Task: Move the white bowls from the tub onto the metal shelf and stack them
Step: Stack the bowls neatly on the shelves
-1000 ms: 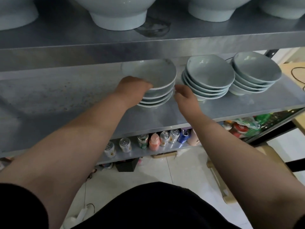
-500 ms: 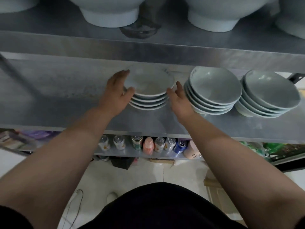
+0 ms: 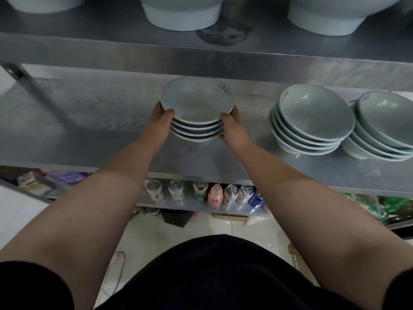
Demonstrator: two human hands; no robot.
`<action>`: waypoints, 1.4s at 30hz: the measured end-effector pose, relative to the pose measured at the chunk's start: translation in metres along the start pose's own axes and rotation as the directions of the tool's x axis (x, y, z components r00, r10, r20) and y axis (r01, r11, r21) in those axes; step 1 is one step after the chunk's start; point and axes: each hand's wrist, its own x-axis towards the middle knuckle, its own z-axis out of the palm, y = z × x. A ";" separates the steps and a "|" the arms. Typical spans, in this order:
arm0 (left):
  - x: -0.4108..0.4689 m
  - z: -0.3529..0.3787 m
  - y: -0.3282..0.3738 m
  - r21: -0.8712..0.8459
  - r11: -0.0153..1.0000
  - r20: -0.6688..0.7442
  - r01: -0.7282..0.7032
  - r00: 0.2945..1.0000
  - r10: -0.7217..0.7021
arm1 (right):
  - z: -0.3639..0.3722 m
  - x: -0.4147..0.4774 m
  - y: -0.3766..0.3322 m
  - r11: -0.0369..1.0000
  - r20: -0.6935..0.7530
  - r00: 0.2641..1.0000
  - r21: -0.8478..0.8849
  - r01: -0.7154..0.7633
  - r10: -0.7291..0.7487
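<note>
White bowls (image 3: 196,108) between both hands (image 3: 232,128).

Top-shelf bowls (image 3: 182,15) cut off above

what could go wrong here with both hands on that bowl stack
The left hand and right hand pinch the stack of bowls only at its sides; a tilt could slide the top bowl off. If the stack is pushed right, it could knock the middle stack, which already leans. The metal shelf looks smooth, so a hard nudge might send the stack skidding.
</note>
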 end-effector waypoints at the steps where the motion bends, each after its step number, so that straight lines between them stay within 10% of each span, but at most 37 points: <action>1: 0.002 -0.005 0.001 0.002 1.000 -0.006 -0.007 1.000 0.007 | 0.007 0.002 0.000 1.000 -0.008 1.000 0.008 0.001 -0.001; 23: 0.006 -0.047 -0.010 0.243 0.928 0.103 -0.282 0.959 0.264 | 0.028 0.001 -0.016 0.954 -0.005 1.000 -0.298 0.012 -0.014; 31: -0.025 -0.008 0.022 0.627 0.650 -0.019 -0.430 0.825 0.565 | -0.051 -0.027 -0.020 0.772 -0.172 0.920 -0.609 0.182 -0.353; 37: -0.034 0.081 0.055 0.459 0.698 0.028 -0.550 0.794 0.607 | -0.148 -0.045 -0.011 0.763 -0.349 0.823 -0.628 0.149 -0.448; 42: -0.037 0.179 0.063 0.297 0.887 0.157 -0.354 0.934 0.320 | -0.210 -0.050 0.007 0.713 -0.341 0.806 -0.688 0.137 -0.484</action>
